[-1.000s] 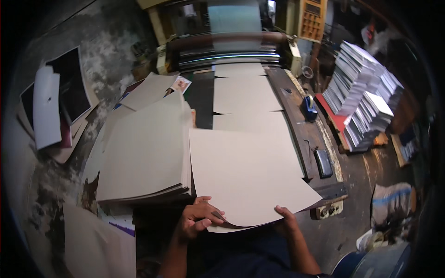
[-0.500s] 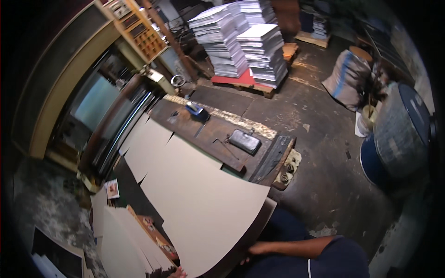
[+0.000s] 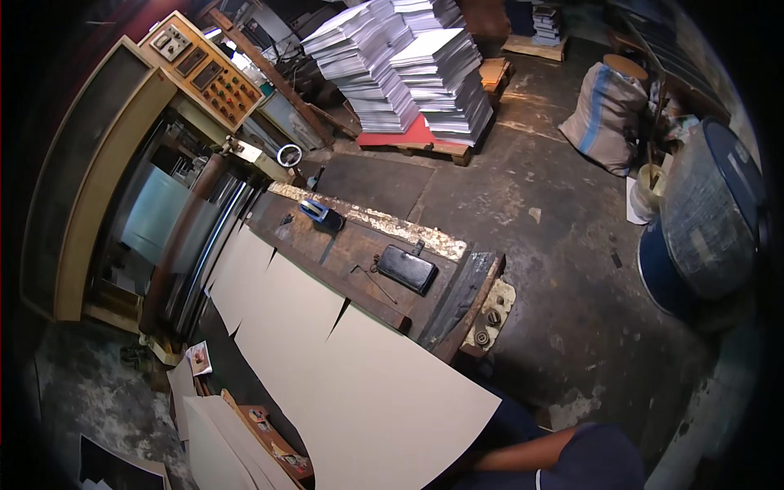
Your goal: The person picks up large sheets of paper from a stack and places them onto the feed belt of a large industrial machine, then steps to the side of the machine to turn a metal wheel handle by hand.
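Cream paperboard sheets (image 3: pixel 351 384), at least three, in a row from the rollers at centre left to the lower centre of the frame. Sheet pile (image 3: pixel 216 449), one, lower left. Right forearm (image 3: pixel 527 452), one, lower right of centre; its hand is hidden behind the nearest sheet, so whether it grips cannot be told. Left hand: out of view, state untold. Tape dispenser (image 3: pixel 321 214), blue, one; black case (image 3: pixel 407 269), one; bent thin rod (image 3: pixel 374 282), one; handwheel (image 3: pixel 289 155), one; control panel (image 3: pixel 204 72), one, upper left. Paper stacks (image 3: pixel 441 82), at least three, on a red-topped pallet, upper centre. Striped sack (image 3: pixel 604 118) and blue drum (image 3: pixel 702 216), one each, right. Changed since half a second ago: both hands gone from sight; a wedge gap now opens at the sheets' edge opposite the black case; the near corner sits lower. Machine table (image 3: pixel 359 245): brown, worn, with a mottled pale border. Floor (image 3: pixel 539 245): dark, stained, pale-patched.
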`<state>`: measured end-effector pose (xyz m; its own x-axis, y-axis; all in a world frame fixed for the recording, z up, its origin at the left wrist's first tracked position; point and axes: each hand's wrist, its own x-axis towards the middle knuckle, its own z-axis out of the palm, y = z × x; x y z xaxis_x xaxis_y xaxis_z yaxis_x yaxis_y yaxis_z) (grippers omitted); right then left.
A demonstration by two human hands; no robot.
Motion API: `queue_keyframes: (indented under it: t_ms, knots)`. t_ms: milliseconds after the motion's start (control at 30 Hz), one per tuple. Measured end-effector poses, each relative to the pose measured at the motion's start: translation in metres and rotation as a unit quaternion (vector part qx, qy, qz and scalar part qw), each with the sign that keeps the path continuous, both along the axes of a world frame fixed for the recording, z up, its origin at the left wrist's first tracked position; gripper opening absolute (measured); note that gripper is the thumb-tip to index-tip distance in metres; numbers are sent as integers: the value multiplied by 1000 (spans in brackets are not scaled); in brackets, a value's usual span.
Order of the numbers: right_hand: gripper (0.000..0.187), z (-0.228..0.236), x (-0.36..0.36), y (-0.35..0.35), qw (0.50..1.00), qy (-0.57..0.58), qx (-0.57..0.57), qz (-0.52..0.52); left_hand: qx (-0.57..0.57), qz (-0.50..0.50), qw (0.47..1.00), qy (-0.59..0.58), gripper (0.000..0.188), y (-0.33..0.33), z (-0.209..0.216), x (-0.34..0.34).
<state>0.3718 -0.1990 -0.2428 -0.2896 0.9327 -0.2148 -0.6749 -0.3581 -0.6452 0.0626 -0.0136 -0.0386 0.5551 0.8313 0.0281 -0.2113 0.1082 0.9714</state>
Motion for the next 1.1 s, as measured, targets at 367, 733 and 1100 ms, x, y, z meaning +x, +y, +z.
queue_keyframes:
  t_ms: [367,733,1100]
  knots:
    - [34,13,-4,14,997,19,-73,0,61,53,996,-36,60,4,-14,1]
    - [33,22,-5,97,990,18,-120,-75,96,71,989,-82,53,13,-28,5]
    - [33,51,-28,98,987,-69,-122,-75,138,88,985,44,49,24,-3,20]
